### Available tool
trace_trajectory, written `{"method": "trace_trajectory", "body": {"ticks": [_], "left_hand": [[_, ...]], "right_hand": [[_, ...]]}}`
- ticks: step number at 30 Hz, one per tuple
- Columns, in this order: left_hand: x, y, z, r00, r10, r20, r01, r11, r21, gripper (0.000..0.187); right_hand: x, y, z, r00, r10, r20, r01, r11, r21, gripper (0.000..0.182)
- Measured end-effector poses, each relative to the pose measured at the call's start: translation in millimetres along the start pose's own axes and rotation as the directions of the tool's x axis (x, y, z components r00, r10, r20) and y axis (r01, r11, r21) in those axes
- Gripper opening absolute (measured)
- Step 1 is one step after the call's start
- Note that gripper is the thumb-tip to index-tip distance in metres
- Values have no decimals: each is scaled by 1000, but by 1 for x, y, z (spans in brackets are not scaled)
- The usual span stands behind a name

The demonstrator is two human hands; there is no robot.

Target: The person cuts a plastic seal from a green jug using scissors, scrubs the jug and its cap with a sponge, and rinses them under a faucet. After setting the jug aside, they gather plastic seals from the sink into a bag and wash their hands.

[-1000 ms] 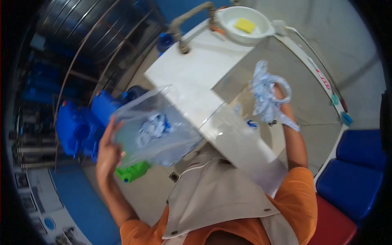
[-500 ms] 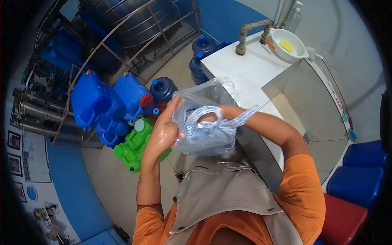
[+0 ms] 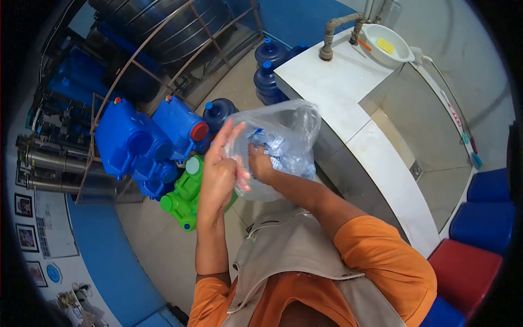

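Note:
A clear plastic bag [image 3: 294, 122] hangs open in front of my apron. My left hand [image 3: 222, 166] is at its left rim, fingers partly stretched and partly curled, gripping the edge of the plastic. Inside the bag lie blue-and-white striped pieces [image 3: 275, 146], too crumpled to make out. My right hand [image 3: 261, 162] reaches down into the bag and touches these striped pieces; its fingertips are partly hidden, so whether it grips any of them is unclear.
Blue jugs [image 3: 117, 133] and green jugs [image 3: 188, 185] stand on the floor at left. Round blue bottles [image 3: 267, 82] stand beside a white tiled counter [image 3: 321, 90] with a pipe and a basin [image 3: 400, 52]. Blue and red stools [image 3: 468, 272] are at right.
My right hand has moved left and down into the bag, and the striped strips that stuck out over the rim now lie inside. The bag's mouth is wider.

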State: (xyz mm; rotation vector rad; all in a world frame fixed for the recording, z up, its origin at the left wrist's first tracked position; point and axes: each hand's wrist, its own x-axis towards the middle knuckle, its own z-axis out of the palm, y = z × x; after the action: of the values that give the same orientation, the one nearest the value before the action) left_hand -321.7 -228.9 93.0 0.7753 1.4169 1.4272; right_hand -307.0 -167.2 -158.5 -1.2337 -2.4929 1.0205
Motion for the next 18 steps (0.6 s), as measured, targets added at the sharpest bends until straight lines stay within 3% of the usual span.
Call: {"method": "trace_trajectory", "body": {"ticks": [2,3,4,5,7,8,10,11,14,15,17,18], "left_hand": [[4,1,-11,998,35,-52,-32,998,63,71],[10,0,-17,998,27,-49,-26,999,37,70],[14,-1,-22,998,27,-51,-26,999,33,70],[17,-2,-27,999,23,-34,-22,1000,4,71],[23,-2,-32,999,34,-17,-34,999,-22,72],[24,-1,-32,999,35,-12,-35,999,-22,72],[27,1,-31,999,35,-39,-37,999,-32,73],[28,2,-29,999,35,-32,-35,999,-30,73],[25,3,-22,999,16,-36,-18,999,-51,75],[25,1,-20,998,21,-66,-26,997,-73,75],[26,1,-14,995,34,-97,-45,993,-110,77],[25,1,-12,994,35,-107,-48,991,-125,77]], "right_hand": [[7,5,9,968,-247,-29,233,942,-243,52],[7,-10,-21,965,-101,241,150,970,-193,66],[18,-15,-30,964,-101,244,152,969,-196,66],[31,-21,-37,904,-29,427,129,970,-207,73],[49,-33,-79,681,54,730,161,962,-221,90],[65,-32,-81,683,56,728,158,962,-222,90],[82,-41,-90,312,-128,941,496,867,-47,86],[77,-33,-94,465,-249,850,594,800,-91,62],[95,-14,-104,394,-339,854,654,757,-2,53],[87,-9,-130,414,-327,849,633,774,-11,53],[52,-13,-221,629,-446,636,453,876,166,43],[40,3,-255,692,-515,506,428,857,286,42]]}}
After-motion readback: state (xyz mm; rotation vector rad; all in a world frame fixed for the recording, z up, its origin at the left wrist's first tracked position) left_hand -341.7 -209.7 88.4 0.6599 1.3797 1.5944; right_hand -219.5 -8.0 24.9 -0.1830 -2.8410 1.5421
